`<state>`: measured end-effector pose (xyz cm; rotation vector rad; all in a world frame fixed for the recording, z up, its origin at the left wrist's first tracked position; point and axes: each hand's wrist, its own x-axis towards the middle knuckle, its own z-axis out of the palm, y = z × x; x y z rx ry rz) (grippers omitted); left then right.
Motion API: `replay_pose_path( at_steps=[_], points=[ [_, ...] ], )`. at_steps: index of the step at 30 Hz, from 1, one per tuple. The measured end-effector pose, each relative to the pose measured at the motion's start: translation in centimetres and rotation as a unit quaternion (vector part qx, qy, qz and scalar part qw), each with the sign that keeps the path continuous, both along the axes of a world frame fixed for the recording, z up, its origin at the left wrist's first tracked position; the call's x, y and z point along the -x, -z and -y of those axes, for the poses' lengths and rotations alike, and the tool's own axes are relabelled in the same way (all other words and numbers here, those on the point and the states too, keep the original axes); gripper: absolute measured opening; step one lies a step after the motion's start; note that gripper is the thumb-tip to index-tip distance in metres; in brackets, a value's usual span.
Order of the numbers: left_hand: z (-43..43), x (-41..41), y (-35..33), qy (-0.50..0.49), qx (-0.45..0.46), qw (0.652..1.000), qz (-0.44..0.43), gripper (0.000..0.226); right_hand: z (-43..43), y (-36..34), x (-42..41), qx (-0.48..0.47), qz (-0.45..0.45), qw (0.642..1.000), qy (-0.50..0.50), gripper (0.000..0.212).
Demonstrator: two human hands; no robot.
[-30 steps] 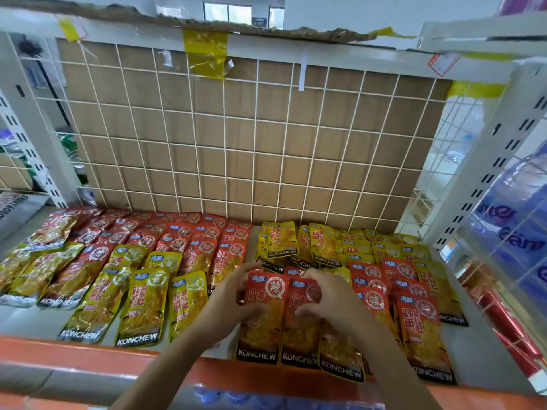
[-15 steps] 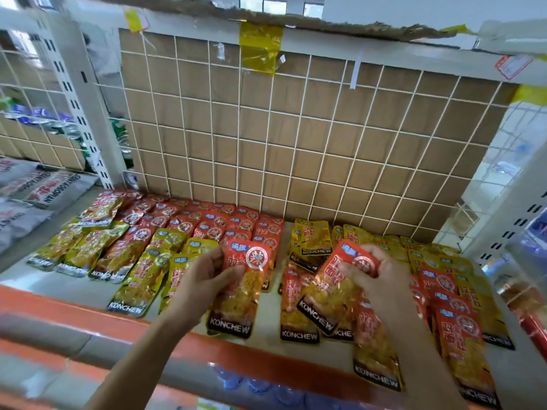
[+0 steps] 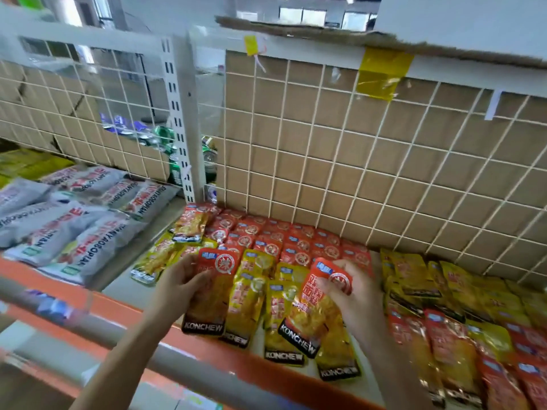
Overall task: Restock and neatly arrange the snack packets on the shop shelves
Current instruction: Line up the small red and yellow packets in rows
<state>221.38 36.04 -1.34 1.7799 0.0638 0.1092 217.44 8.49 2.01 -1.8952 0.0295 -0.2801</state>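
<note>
Packets now lifted: left hand (image 3: 180,284) pinches one red packet (image 3: 211,294), right hand (image 3: 352,294) pinches another (image 3: 318,306), both carried leftward from the right-hand stack (image 3: 444,344) to above the yellow rows (image 3: 251,294) on the shelf (image 3: 124,309). Placement pending.

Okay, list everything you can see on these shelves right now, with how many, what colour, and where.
red packets: many, red, rows at the back of the shelf and more at front right
yellow packets: many, yellow, front centre and right
grey bags: several, grey-white with red print, next bay on the left
cans: a few, green and blue, behind the mesh
mesh: one, white wire over brown cardboard, back wall
shelf edge: one, orange, front
left hand: holds one red packet upright
right hand: holds one red packet, tilted
</note>
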Motion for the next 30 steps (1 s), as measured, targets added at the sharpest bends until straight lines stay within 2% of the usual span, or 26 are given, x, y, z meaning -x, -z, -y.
replay_pose_path(
  at_steps=[5,11,14,18,22,26,30],
  points=[
    [-3.7,-2.7,0.7,0.014,-0.05,0.998,-0.023,0.028,-5.8,0.9,-2.6,-0.004,-0.04,0.999,-0.014,0.026],
    [-3.3,-5.4,1.0,0.088,-0.146,0.985,0.005,0.044,-10.2,1.6,-4.1,0.023,-0.069,0.997,0.008,0.027],
    [-2.7,-5.7,0.8,0.115,-0.23,0.966,0.041,0.049,-11.3,2.1,-4.7,0.028,-0.086,0.996,0.016,0.027],
    [-3.3,-5.7,1.4,0.134,-0.325,0.93,0.108,0.054,-12.4,2.3,-5.1,0.047,-0.121,0.991,-0.027,0.023],
    [-4.8,-5.9,2.0,0.115,-0.319,0.931,0.137,0.05,-13.6,2.7,-5.7,0.092,-0.138,0.985,-0.039,0.024],
    [-7.5,-6.5,2.1,0.086,-0.275,0.944,0.161,0.039,-15.5,2.8,-6.0,0.155,-0.098,0.983,-0.024,0.025],
    [-9.9,-7.1,2.6,0.031,-0.285,0.948,0.137,0.037,-17.3,3.2,-6.3,0.259,-0.056,0.964,-0.013,0.035]
  ],
)
